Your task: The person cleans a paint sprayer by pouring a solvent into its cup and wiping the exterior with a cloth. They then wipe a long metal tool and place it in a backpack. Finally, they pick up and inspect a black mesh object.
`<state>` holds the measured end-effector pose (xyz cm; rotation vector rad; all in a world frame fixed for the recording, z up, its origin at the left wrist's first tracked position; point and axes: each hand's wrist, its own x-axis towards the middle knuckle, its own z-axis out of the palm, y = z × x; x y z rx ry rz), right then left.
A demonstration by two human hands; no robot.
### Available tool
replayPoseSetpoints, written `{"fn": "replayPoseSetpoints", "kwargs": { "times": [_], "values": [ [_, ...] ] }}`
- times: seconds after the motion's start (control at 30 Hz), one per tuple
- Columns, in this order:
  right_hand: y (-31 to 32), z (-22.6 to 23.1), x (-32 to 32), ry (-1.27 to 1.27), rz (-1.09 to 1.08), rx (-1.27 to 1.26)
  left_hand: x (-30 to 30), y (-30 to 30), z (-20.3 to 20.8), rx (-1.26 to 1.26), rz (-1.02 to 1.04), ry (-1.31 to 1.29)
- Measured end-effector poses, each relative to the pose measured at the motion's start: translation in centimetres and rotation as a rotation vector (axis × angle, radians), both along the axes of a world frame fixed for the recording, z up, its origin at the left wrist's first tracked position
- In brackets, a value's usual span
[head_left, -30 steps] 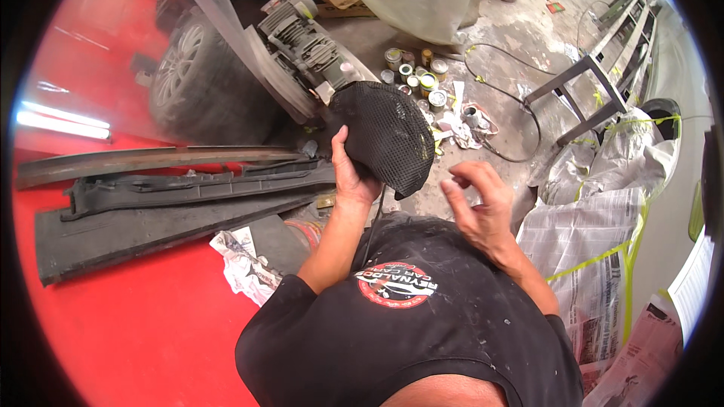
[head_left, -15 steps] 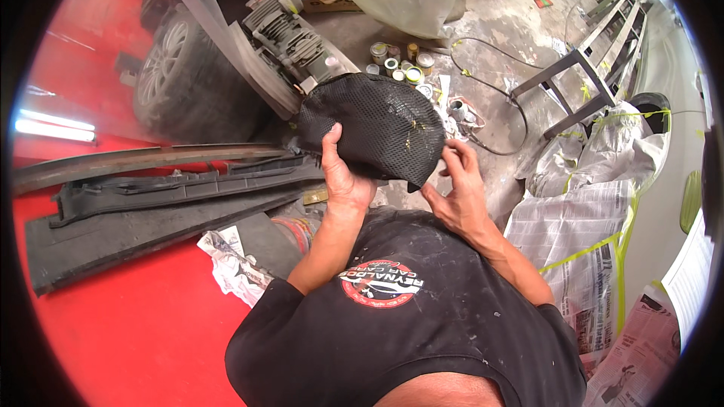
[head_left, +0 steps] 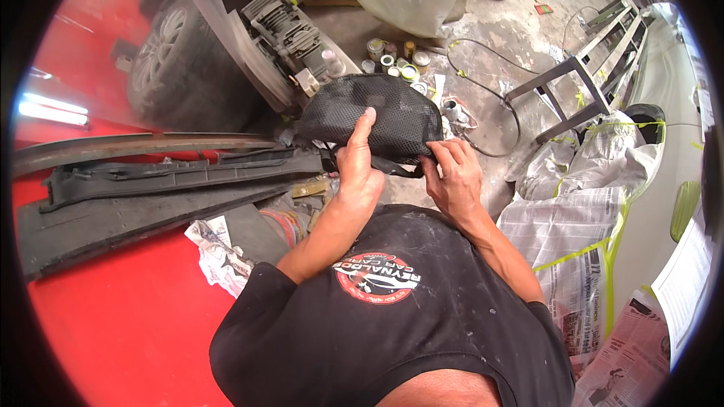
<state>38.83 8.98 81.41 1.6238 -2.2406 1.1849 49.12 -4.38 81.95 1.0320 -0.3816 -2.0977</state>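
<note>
Leftmost, long black trim strips (head_left: 151, 196) lie across a red car panel (head_left: 113, 316), with crumpled newspaper (head_left: 215, 252) just beside their lower end. Behind them stands a car wheel (head_left: 170, 60). Next, the left hand (head_left: 358, 169) grips a black mesh bag (head_left: 369, 117) held up in front of the chest, thumb pressed flat against its face, the other fingers hidden behind it. Right of that, the right hand (head_left: 452, 177) pinches the bag's lower right edge with curled fingertips. Paint cans (head_left: 396, 56) sit on the floor beyond, and a metal stand (head_left: 584, 75) farther right.
</note>
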Motion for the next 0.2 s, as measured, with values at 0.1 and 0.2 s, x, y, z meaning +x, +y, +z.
{"fn": "replayPoseSetpoints", "kwargs": {
  "times": [0.1, 0.2],
  "values": [
    [0.0, -0.11, -0.19, 0.01, 0.025, -0.041, -0.08, 0.46, -0.44, 0.082, -0.03, -0.003],
    [0.25, -0.16, -0.38, 0.007, 0.057, -0.054, -0.05, 0.84, -0.14, 0.125, -0.048, 0.0]
  ]
}}
